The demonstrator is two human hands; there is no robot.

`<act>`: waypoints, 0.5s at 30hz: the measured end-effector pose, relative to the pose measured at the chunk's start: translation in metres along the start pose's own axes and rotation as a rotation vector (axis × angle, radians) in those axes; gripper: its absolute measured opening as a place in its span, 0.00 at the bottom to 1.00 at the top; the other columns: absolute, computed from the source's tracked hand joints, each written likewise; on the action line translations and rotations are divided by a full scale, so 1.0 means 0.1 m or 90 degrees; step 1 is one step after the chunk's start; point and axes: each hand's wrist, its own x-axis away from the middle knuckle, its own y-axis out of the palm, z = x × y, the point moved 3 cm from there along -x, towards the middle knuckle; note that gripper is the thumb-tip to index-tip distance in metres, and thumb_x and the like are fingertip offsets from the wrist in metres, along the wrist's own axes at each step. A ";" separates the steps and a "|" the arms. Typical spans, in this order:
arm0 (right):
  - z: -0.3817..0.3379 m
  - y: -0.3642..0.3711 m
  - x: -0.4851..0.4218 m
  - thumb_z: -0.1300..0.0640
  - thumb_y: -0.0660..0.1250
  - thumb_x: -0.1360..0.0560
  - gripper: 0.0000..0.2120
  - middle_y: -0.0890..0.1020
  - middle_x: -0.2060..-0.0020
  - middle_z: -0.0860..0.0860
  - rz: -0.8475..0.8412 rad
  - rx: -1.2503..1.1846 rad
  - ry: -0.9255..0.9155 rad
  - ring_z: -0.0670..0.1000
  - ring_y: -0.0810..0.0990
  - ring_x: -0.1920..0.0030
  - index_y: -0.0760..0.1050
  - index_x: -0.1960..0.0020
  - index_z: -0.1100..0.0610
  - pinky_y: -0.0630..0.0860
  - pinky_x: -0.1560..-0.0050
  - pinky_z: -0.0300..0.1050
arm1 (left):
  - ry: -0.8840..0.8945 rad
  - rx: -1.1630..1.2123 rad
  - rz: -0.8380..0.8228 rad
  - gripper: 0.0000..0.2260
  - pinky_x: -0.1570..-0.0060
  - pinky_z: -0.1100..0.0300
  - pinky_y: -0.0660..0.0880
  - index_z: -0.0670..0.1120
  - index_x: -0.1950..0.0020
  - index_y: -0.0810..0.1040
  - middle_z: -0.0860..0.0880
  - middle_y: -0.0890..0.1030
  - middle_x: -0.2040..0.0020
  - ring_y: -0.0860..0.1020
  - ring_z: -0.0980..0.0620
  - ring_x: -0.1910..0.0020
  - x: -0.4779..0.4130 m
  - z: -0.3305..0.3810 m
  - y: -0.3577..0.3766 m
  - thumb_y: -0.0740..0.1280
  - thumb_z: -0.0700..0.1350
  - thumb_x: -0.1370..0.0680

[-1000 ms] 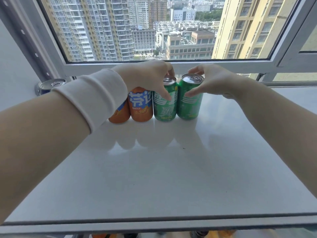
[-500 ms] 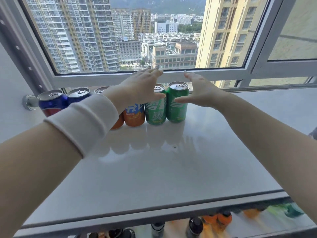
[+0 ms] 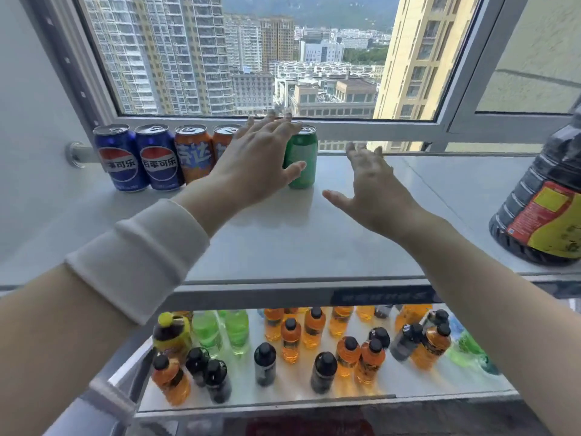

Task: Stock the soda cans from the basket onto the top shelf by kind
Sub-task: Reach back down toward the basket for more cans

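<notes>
At upper centre, on the top shelf [image 3: 298, 243], the green can [image 3: 303, 166] stands upright, partly behind the spread fingers [image 3: 274, 133] of the left hand [image 3: 257, 171], which grasps nothing; the right hand [image 3: 374, 184], equally slack, hovers lower right.

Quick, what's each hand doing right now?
Left hand: open, in front of the green metal soda can, holding nothing.
Right hand: open, holding nothing.

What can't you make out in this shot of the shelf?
Head view: the left hand hides part of an orange can and whatever stands between it and the green can.
Head view: the right edge cuts off the jug.
Head view: blur hides labels on the lower bottles.
Basket: out of frame.
</notes>
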 end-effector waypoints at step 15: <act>0.25 0.34 1.98 0.47 0.61 0.23 0.35 0.55 0.25 0.57 -0.041 -0.079 -0.107 0.55 0.47 0.24 0.50 0.25 0.61 0.48 0.25 0.52 | -0.134 0.014 -0.050 0.25 0.29 0.52 0.57 0.45 0.27 0.62 0.44 0.66 0.28 0.63 0.45 0.28 1.77 1.01 0.32 0.62 0.51 0.22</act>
